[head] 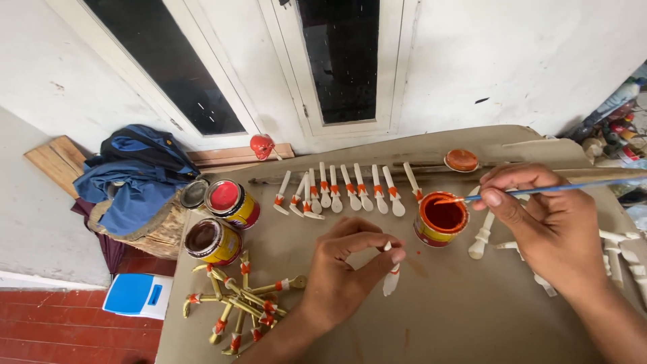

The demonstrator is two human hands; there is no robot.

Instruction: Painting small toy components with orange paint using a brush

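The left hand's grip [350, 259] pinches a small white turned wooden piece [391, 276] with an orange band, held just above the counter [458, 310]. The right hand's grip [539, 219] is pressed together on a thin blue-handled paintbrush [539, 191], its orange tip over the rim of an open tin of orange paint [441, 219], which stands between the hands. Behind lies a row of white banded pieces [344, 192]; unpainted ones [623, 253] sit right, partly hidden by the right hand. Three closed tins [219, 216] and a pile of yellow pieces [242, 303] lie left.
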